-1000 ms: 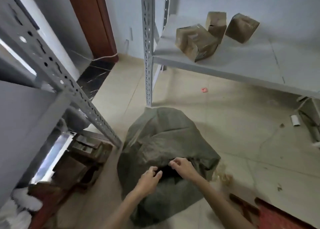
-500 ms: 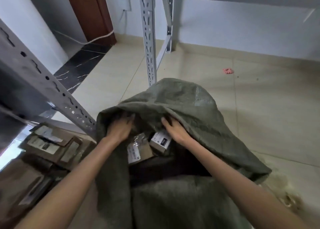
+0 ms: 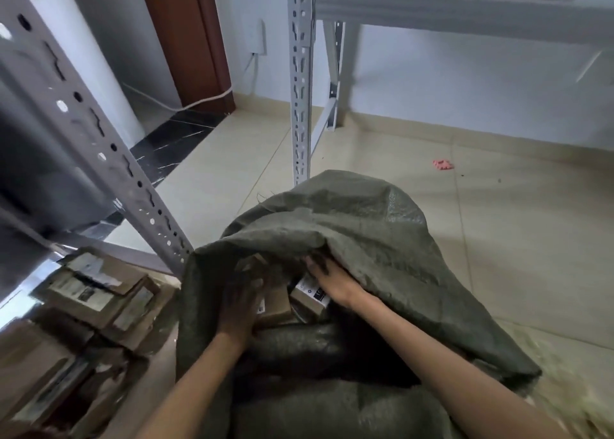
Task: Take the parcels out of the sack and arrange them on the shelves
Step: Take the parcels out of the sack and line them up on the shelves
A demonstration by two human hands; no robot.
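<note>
Beige tile floor [image 3: 382, 153], pale wall, brown door frame [image 3: 186, 36] far left. Grey slotted shelf upright [image 3: 300, 83] stands just behind the green sack [image 3: 375, 239]; its shelf board [image 3: 465, 10] runs across top right. Sack lies on the floor, mouth facing near, both hands inside. Left hand [image 3: 240, 302] is blurred, resting over a brown parcel [image 3: 277, 305]; grip can't tell. Right hand [image 3: 332, 280] has fingers spread flat on a labelled parcel [image 3: 307, 295]. Stack of cardboard parcels [image 3: 96, 295] sits near left, low in the left rack. Pink scrap [image 3: 443, 165] on the floor far right.
</note>
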